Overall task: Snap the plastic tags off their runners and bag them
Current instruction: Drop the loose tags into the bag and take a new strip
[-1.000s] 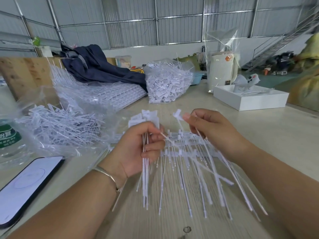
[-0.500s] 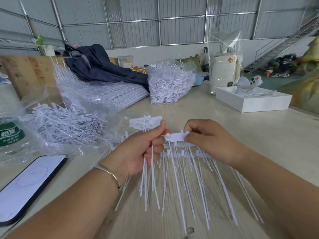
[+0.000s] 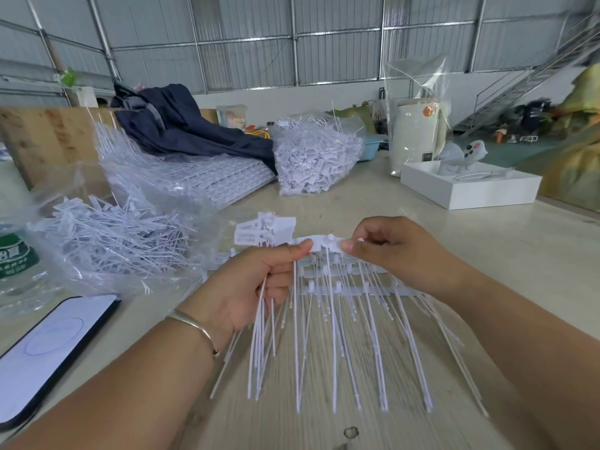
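My left hand (image 3: 253,287) grips a bundle of loose white tags (image 3: 264,230), heads up and thin tails hanging down. Its thumb also pinches the left end of a tag head (image 3: 326,243). My right hand (image 3: 393,251) pinches the right end of that same head. Under both hands a white runner frame (image 3: 354,290) with several tags still on it lies on the table, tails pointing toward me. A clear bag of snapped-off tags (image 3: 107,245) lies at the left.
A phone (image 3: 48,349) and a water bottle (image 3: 16,258) lie at the left edge. Farther back are stacked runner sheets (image 3: 207,180), a full bag of tags (image 3: 315,157), dark cloth (image 3: 181,128) and a white box (image 3: 470,190).
My right hand dropped from holding one tag up high to the runner. Both hands now pinch one tag head between them, and the bundle in my left hand has risen slightly.
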Available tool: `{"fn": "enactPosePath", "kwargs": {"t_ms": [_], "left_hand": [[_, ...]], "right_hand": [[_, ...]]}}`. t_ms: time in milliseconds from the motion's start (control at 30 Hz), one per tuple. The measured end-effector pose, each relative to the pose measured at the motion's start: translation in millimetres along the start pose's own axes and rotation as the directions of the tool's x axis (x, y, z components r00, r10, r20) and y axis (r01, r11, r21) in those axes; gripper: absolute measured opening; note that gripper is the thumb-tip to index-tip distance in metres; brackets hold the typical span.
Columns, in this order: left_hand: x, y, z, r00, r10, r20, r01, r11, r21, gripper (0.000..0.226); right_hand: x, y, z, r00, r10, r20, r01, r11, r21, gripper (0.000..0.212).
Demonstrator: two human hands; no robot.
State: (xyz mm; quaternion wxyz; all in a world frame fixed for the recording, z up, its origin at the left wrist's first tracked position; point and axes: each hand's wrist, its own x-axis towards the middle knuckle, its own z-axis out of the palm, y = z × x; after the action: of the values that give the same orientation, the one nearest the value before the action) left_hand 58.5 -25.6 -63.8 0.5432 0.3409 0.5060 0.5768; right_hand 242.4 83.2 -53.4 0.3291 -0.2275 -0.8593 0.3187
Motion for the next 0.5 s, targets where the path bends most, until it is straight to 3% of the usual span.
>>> {"fn": "enactPosePath", "kwargs": {"t_ms": [200,367,500], "left_hand": [[-3,-1,2,0.988,0.017,0.151,-0.002,0.995,-0.102,0.032],[-8,-5,13,0.924,-0.005,0.382,0.066,0.987,-0.147,0.035],[-5,-4,15,0.918,0.014,0.396,0.03,0.994,-0.106,0.034]], "right_hand": [[-4,-9,1,0.994,0.031,0.107,-0.055,0.971,0.233,0.055],[-7,-15,11,0.968,-0.03,0.249,-0.075,0.913,0.402,0.067],[-6,-15,12,0.981,0.008,0.194,-0.087,0.911,0.403,0.077]]}}
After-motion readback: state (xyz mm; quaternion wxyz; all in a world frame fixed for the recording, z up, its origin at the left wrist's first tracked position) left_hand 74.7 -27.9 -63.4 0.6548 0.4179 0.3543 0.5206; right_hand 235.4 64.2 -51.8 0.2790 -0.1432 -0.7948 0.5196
